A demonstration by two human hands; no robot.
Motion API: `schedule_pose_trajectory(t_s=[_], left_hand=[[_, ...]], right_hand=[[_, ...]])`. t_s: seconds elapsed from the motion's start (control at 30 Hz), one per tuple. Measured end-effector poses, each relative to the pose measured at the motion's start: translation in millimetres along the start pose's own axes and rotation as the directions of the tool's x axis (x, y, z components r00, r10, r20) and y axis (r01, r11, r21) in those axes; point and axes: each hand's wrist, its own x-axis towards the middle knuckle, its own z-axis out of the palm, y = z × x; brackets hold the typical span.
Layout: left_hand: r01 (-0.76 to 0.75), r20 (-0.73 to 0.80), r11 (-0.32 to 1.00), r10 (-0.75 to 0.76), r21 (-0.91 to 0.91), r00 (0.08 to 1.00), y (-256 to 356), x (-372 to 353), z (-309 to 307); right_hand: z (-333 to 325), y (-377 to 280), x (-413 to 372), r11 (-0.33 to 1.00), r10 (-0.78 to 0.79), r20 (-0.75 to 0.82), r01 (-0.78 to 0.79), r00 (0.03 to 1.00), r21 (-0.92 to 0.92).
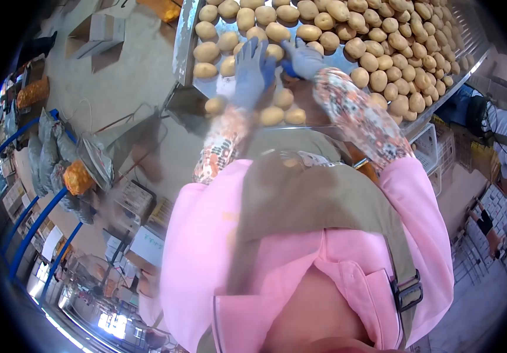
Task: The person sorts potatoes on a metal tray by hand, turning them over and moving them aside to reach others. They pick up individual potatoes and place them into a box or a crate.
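Note:
Many potatoes (377, 47) lie on a metal table (338, 60), packed closely on the right and more loosely on the left. My left hand (251, 72), in a blue-grey glove, reaches over the loose potatoes with its fingers stretched forward; several potatoes lie beside it and at its fingertips. To its right, my right hand (305, 60), gloved too, rests with spread fingers beside potatoes near the middle. Neither hand is wrapped round a potato. A few potatoes (272, 116) sit near the table's front edge, close to my left wrist.
An open cardboard box (95, 36) stands on the floor at upper left. Blue rails (35, 226), grey bags and an orange net bag (78, 177) are at left. Crates (425, 145) stand below the table at right, near another person (503, 135).

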Motion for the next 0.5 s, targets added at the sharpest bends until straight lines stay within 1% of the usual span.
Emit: schedule_pose_trajectory(t_s=[0.03, 0.07, 0.1, 0.17, 0.2, 0.23, 0.27, 0.3, 0.33, 0.37, 0.4, 0.43, 0.47, 0.5], left_hand=[[-0.013, -0.010, 1.000, 0.012, -0.027, 1.000, 3, 12, 9], [-0.026, -0.021, 0.998, 0.025, -0.055, 0.999, 7, 22, 12], [-0.034, -0.013, 0.998, 0.033, -0.060, 0.999, 14, 29, 7], [0.065, 0.021, 0.952, -0.061, -0.301, 0.998, 27, 34, -5], [0.003, 0.027, 0.968, 0.004, -0.250, 1.000, 20, 29, -6], [0.004, 0.036, 0.968, 0.005, -0.253, 0.999, 16, 18, -9], [0.078, 0.067, 0.952, -0.061, -0.297, 0.996, 14, 2, -15], [0.150, 0.101, 0.929, -0.123, -0.337, 0.987, 11, -12, -23], [0.148, 0.107, 0.929, -0.119, -0.340, 0.987, 5, -26, -30], [0.207, 0.161, 0.936, -0.166, -0.285, 0.973, 0, -40, -38], [0.262, 0.209, 0.938, -0.216, -0.226, 0.954, -6, -52, -45], [0.261, 0.213, 0.939, -0.214, -0.226, 0.953, -5, -64, -55], [0.230, 0.184, 0.949, -0.192, -0.215, 0.964, -3, -76, -67], [0.196, 0.152, 0.959, -0.167, -0.204, 0.974, -3, -84, -75]], right_hand=[[-5, -13, 0, 0.983, 0.027, 0.111, -0.006, 0.993, -0.185], [14, -14, 6, 0.967, 0.019, 0.083, 0.003, 0.996, -0.256], [35, -17, 17, 0.927, 0.097, 0.063, -0.067, 0.993, -0.368], [99, 17, 20, 0.988, 0.015, 0.101, 0.001, 0.995, -0.156], [81, 14, 7, 0.988, 0.023, 0.107, -0.006, 0.994, -0.153], [62, 12, -9, 0.998, 0.008, 0.292, 0.009, 0.956, -0.057], [43, 8, -24, 0.999, -0.026, 0.461, 0.008, 0.887, 0.041], [40, 10, -36, 0.999, -0.021, 0.459, 0.001, 0.888, 0.043], [37, 15, -49, 0.989, -0.052, 0.376, -0.005, 0.925, 0.150], [36, 22, -58, 0.967, -0.075, 0.286, 0.000, 0.955, 0.253], [45, 27, -65, 0.961, -0.076, 0.192, 0.021, 0.978, 0.275], [59, 38, -69, 0.961, -0.073, 0.193, 0.017, 0.978, 0.276], [78, 52, -70, 0.829, -0.102, 0.201, -0.029, 0.974, 0.558], [84, 60, -74, 0.617, -0.131, 0.197, -0.075, 0.972, 0.783]])
